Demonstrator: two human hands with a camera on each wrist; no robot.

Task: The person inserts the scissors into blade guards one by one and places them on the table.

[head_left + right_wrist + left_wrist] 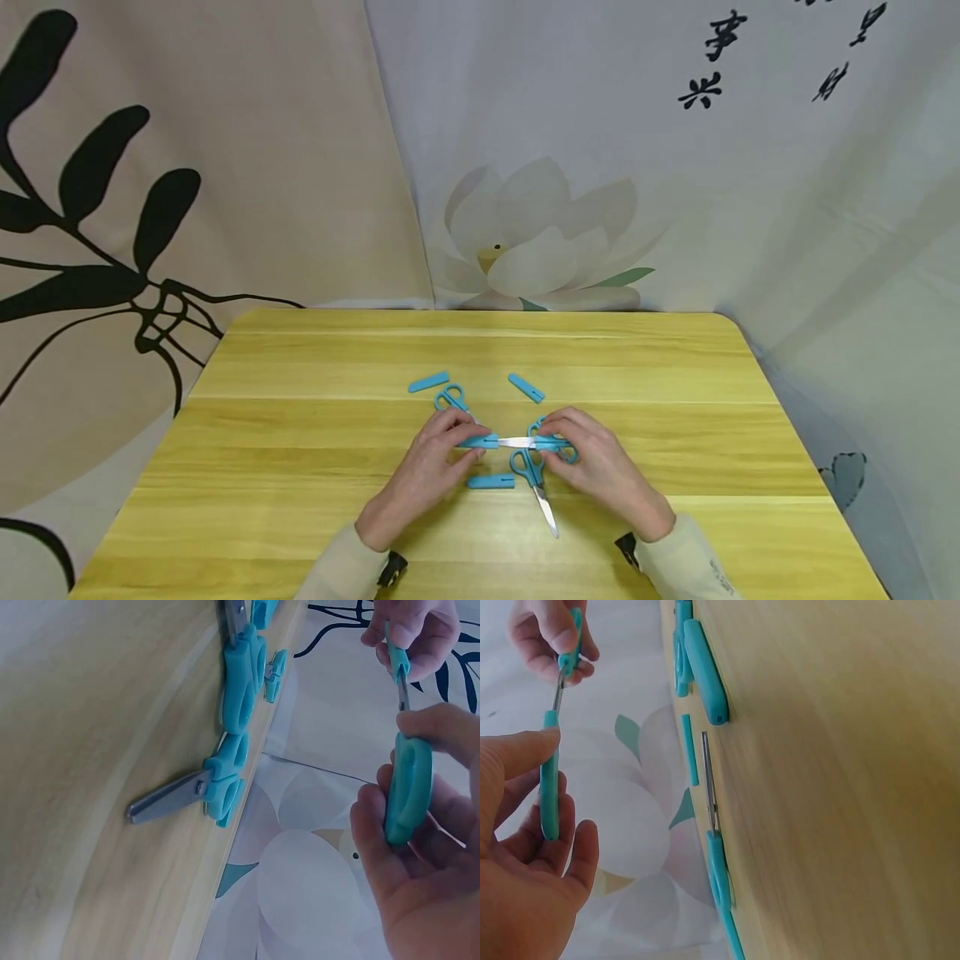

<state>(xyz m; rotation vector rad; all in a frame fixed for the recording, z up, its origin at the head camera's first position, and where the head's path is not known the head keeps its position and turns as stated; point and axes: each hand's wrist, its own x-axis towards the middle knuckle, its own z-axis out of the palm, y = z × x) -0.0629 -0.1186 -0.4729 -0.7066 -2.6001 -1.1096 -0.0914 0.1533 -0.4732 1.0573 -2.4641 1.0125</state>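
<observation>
Left hand point(431, 462): pinches a blue cover point(478, 442)
Right hand point(600, 460): grips scissors point(524, 442) by the handles, above the table point(300, 467), between both hands
Risk: a crooked push could snag the blade point(513, 442) on the cover's mouth
Blade: points left, meeting the cover, long axis running left-right
Around: other scissors point(533, 475), three loose covers point(491, 482)

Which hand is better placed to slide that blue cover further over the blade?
Probably the left hand: it pinches the blue cover, lined up with the blade, while the right hand grips the scissors' handles.
</observation>
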